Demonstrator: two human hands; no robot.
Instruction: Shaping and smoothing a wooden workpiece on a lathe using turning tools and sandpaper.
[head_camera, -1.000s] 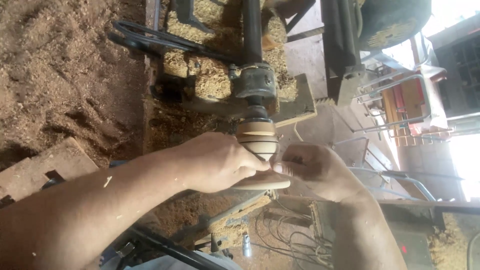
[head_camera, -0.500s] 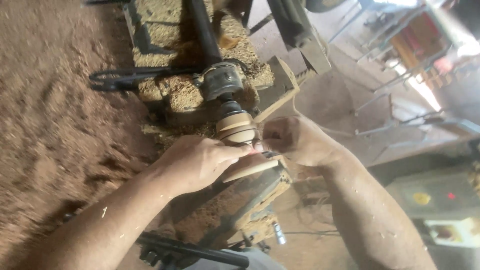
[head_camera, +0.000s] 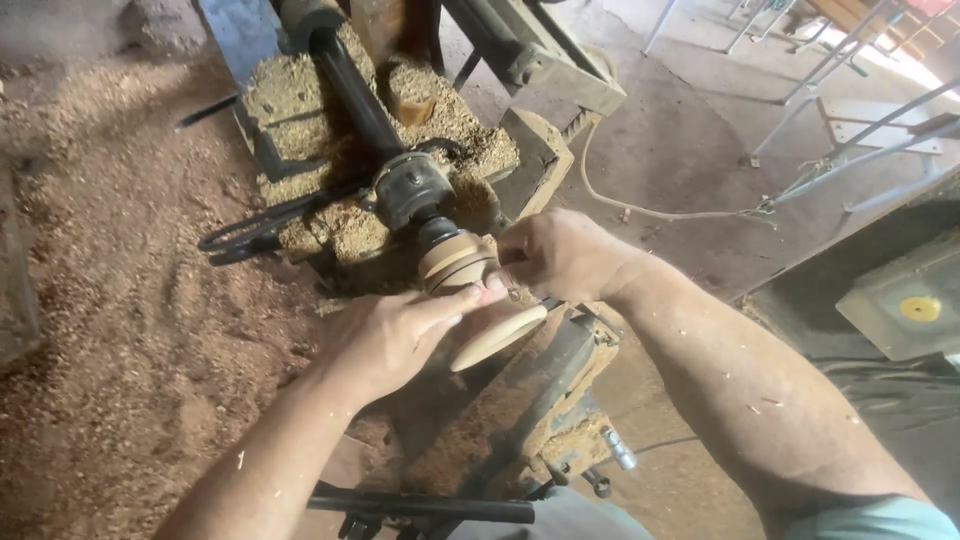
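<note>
Wooden disc (head_camera: 497, 335): pale, round, thin-edged, tilted; mounted at the near end of the lathe spindle, just below a turned wooden chuck block (head_camera: 457, 261) of tan colour with a darker band. Positioned between both hands, over the lathe bed.

Left hand (head_camera: 400, 335): laid against the disc from the left, fingers extended and pressed to its face near the rim, fingertips (head_camera: 490, 292) touching at the junction with the chuck block. Not closed around anything; flat contact only.

Right hand (head_camera: 560, 255): curled at the right side of the chuck block, fingers bent inward toward the spindle. Whether anything was pinched there, cannot tell; grip hidden behind the knuckles.

Lathe headstock (head_camera: 410, 188): dark, round metal housing, directly behind the chuck block, joined to a long black shaft (head_camera: 350, 85) running up and away.

Lathe bed (head_camera: 520, 400): rusted, brown, heavily dusted, below the disc.

Sawdust (head_camera: 130, 330): thick layer across the floor at left; further heaps packed on the machine top around the shaft.

Black belt loop (head_camera: 250, 232): lying left of the headstock on the sawdust.

Pale cable (head_camera: 640, 205): trailing across the bare floor at right.

Metal frames (head_camera: 850, 110): upper right, well apart from the work.
</note>
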